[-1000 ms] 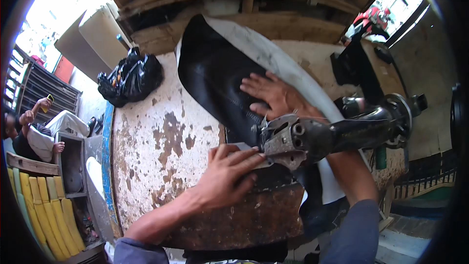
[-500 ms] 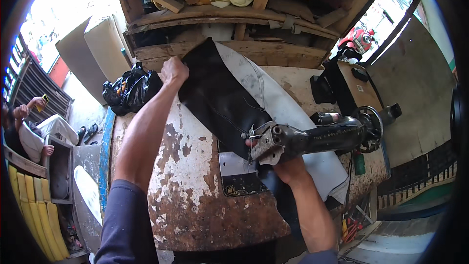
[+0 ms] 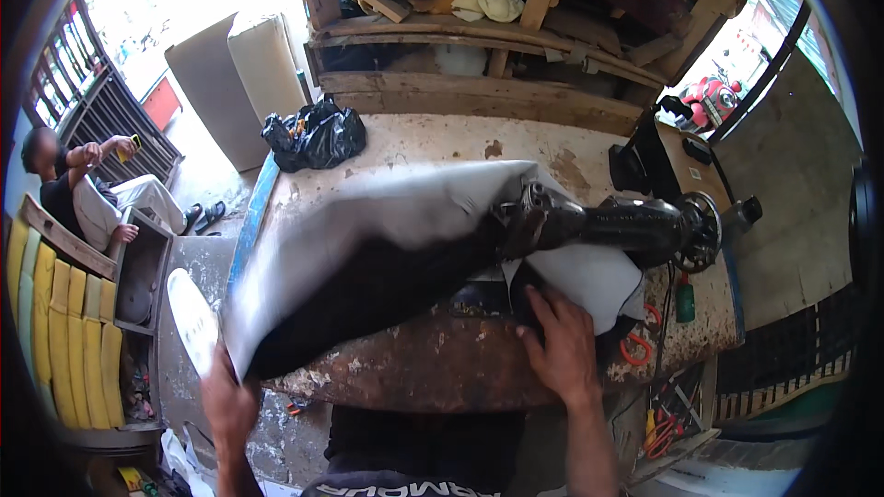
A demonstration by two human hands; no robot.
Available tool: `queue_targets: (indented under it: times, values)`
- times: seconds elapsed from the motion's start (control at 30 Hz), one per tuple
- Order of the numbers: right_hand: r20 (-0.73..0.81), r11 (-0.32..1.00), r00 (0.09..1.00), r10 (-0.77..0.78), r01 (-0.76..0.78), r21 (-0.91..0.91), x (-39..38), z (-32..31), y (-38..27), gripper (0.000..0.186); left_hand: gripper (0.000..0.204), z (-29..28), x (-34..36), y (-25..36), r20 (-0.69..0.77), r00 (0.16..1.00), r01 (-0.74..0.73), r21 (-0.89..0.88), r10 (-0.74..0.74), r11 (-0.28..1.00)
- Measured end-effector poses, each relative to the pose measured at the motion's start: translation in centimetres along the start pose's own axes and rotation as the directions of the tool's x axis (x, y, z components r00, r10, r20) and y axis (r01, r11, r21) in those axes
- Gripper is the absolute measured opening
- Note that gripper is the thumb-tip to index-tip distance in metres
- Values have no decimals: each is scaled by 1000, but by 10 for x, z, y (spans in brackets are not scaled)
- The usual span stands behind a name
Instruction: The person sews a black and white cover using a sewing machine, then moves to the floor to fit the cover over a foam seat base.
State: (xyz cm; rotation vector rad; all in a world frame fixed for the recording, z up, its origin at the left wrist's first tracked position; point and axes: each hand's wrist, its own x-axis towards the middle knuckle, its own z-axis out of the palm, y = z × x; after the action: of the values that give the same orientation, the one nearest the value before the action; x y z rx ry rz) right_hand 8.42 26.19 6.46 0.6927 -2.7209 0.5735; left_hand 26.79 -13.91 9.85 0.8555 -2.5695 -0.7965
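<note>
A large sheet of material, black on one face and whitish on the other (image 3: 368, 294), stretches leftward from under the head of a dark sewing machine (image 3: 608, 228). At the table's left front edge my left hand (image 3: 228, 396) is closed on the sheet's near corner; motion blurs the sheet there. My right hand (image 3: 564, 342) lies with fingers stretched out on a black part of the sheet, just in front of the machine head. The needle and presser foot are hidden. Orange-handled scissors (image 3: 635, 350) lie right of my right hand, their blades out of sight.
A worn, paint-flaked table (image 3: 405, 359) carries a black plastic bag (image 3: 315, 135) at the back left and a green bottle (image 3: 684, 299) on the right. Wooden shelves (image 3: 488, 97) stand behind. A person (image 3: 92, 186) sits at the left, near yellow foam strips (image 3: 69, 331).
My left hand has swung from the far side toward me and left, drawing the sheet round and folding its pale face over. My right hand has come out from behind the machine head.
</note>
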Motion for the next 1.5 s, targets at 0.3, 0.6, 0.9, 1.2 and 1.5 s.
queue_targets:
  times: [0.3, 0.6, 0.9, 1.2, 1.5]
  values:
    - [-55, 981, 986, -159, 152, -124, 123, 80, 132, 37, 113, -12, -2, 61, 205, 960, -256, 388, 188, 885]
    - [109, 977, 980, 169, -181, 110, 61, -12, 22, 26, 99, 67, 158, 4, 184, 944, -322, 328, 274, 888]
    - [-287, 747, 690, 664, -594, 300, 69, -148, 247, 46, 61, 67, 93, 8, 353, 932, -111, 492, -81, 863]
    - [-563, 944, 817, 125, -272, -185, 64, -115, 138, 30, 41, -29, -17, -27, 185, 917, 173, 613, -353, 771]
    - [255, 840, 896, 363, -197, -506, -62, -48, 131, 69, 45, 20, 16, 63, 411, 816, -479, 86, 407, 874]
